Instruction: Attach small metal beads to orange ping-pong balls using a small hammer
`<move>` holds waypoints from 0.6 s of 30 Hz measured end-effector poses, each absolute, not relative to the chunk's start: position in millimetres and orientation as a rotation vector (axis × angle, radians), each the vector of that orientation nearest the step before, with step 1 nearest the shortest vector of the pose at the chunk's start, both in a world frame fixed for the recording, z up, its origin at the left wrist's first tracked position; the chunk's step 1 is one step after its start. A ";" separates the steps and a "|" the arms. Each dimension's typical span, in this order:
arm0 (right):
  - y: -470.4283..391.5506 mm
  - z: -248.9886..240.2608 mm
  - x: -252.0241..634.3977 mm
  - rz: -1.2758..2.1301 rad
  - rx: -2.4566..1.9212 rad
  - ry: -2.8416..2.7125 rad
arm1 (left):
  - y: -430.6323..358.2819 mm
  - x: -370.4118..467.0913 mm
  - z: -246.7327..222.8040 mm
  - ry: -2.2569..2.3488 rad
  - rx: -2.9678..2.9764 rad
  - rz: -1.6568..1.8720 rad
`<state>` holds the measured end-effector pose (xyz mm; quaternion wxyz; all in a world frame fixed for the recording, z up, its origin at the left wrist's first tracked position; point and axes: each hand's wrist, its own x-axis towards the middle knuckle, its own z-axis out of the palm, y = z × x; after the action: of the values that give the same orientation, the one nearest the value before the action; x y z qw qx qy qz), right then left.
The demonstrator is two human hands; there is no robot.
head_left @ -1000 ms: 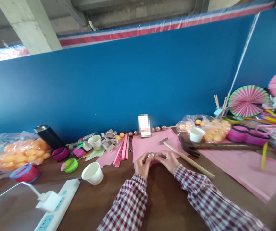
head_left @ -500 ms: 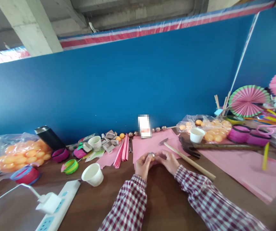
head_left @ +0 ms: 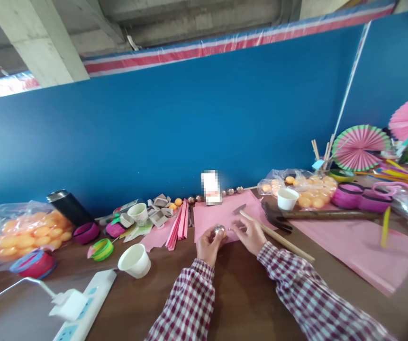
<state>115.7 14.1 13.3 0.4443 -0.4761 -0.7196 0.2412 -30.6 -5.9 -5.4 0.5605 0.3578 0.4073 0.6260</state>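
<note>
My left hand (head_left: 208,245) pinches a shiny metal ball (head_left: 220,230) between thumb and fingers, above the near edge of a pink sheet of paper (head_left: 213,218). To the right of the ball, my right hand (head_left: 251,234) is held apart from it, fingers loosely curved and a little separated. I see nothing held in it, though its fingertips are slightly blurred. Just beyond the right hand lies a small hammer (head_left: 278,237) with a pale wooden handle. Several similar metal balls (head_left: 230,191) line the foot of the blue panel.
A white cup (head_left: 134,260) and a power strip (head_left: 95,291) stand at left, near a bag of orange balls (head_left: 29,232). At right are a claw hammer (head_left: 331,215), another white cup (head_left: 287,199), another bag of orange balls (head_left: 315,196) and pink paper (head_left: 360,246).
My right hand has come away from the metal ball, and its fingers have loosened. My left hand keeps the ball. The whole view has shifted slightly.
</note>
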 end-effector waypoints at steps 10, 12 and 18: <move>18.3 18.1 143.8 -0.150 -1.949 -1.992 | -5.2 -52.6 1.3 1.087 0.913 1.562; 21.5 14.1 146.0 -0.190 -1.946 -1.984 | -5.0 -53.8 2.2 1.114 0.918 1.564; 27.3 9.1 151.3 -0.284 -1.803 -1.990 | 2.0 -51.9 -4.9 1.164 0.913 1.623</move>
<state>151.3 27.3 9.1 0.2186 -0.6516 -0.7191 -0.1025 -51.9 2.0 -4.9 0.4555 0.3701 0.4719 0.6579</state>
